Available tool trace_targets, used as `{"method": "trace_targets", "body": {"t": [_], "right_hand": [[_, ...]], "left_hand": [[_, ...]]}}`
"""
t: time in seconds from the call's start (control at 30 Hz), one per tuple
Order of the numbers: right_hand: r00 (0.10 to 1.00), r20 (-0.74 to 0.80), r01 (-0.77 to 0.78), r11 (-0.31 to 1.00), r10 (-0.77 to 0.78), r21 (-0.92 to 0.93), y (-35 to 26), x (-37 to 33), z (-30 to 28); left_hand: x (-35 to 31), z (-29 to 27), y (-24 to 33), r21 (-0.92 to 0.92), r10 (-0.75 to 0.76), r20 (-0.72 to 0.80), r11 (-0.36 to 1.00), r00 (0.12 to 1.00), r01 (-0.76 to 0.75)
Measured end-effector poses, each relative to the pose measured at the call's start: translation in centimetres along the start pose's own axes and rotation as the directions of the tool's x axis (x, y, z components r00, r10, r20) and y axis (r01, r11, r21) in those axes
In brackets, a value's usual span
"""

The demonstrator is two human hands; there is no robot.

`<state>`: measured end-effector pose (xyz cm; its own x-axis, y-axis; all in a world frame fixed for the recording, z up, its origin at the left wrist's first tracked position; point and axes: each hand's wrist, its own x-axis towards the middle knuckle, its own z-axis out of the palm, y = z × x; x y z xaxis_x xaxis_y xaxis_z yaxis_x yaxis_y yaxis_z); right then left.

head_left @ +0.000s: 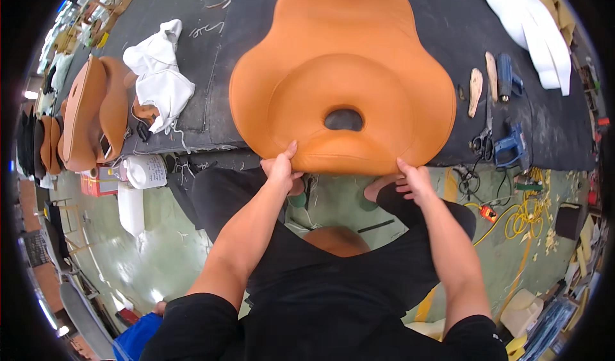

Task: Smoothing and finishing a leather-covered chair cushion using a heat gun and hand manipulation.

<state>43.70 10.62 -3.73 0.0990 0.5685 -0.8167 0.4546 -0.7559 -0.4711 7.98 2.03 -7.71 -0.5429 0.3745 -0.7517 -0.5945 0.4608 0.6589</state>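
A large orange leather-covered seat (391,108) lies across the front edge of the dark worktable, its wide rounded part toward me. It has a dished middle, curved seams and an oval hole. My left hand (280,171) grips its near edge at the left, thumb on top and the other fingers curled at and below the rim. At the right end of that same edge, my right hand (415,180) pinches the rim with its thumb on the leather; its other fingers curl below. The underside of the seat is hidden.
On the dark table (211,60), a white cloth (160,73) and more orange seats (86,114) lie left. To the right are scissors (485,137), a blue heat gun (506,76), a blue glue gun (511,148) and white foam (535,34). Yellow cable (528,213) coils on the floor.
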Motion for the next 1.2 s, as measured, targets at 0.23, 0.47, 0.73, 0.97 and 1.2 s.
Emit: {"method": "trace_targets", "body": {"t": [0.23, 0.47, 0.73, 0.97, 1.2], "right_hand": [[0.998, 0.045, -0.060, 0.921, 0.047, 0.384, 2.1, 1.4, 3.2], [0.993, 0.117, -0.046, 0.905, -0.004, 0.422, 2.2, 1.8, 3.2], [0.998, 0.058, -0.012, 0.897, -0.016, 0.443, 1.1, 1.9, 3.8], [0.999, 0.049, -0.041, 0.869, 0.019, 0.494, 0.8, 1.4, 3.6], [0.997, 0.074, -0.007, 0.902, -0.028, 0.432, 2.2, 1.6, 2.7]], "left_hand": [[-0.9, -0.6, 1.1, -0.035, -0.245, -0.037, 0.969, 0.969, 0.243], [-4.7, 5.1, 3.7, -0.004, -0.346, -0.325, 0.931, 0.880, 0.365], [-1.3, 6.0, 2.8, 0.007, -0.447, -0.302, 0.882, 0.842, 0.471], [-1.5, 7.1, 3.0, 0.050, -0.307, -0.330, 0.939, 0.893, 0.341], [-0.1, 5.5, 2.4, 0.141, -0.381, -0.025, 0.914, 0.924, 0.381]]}}
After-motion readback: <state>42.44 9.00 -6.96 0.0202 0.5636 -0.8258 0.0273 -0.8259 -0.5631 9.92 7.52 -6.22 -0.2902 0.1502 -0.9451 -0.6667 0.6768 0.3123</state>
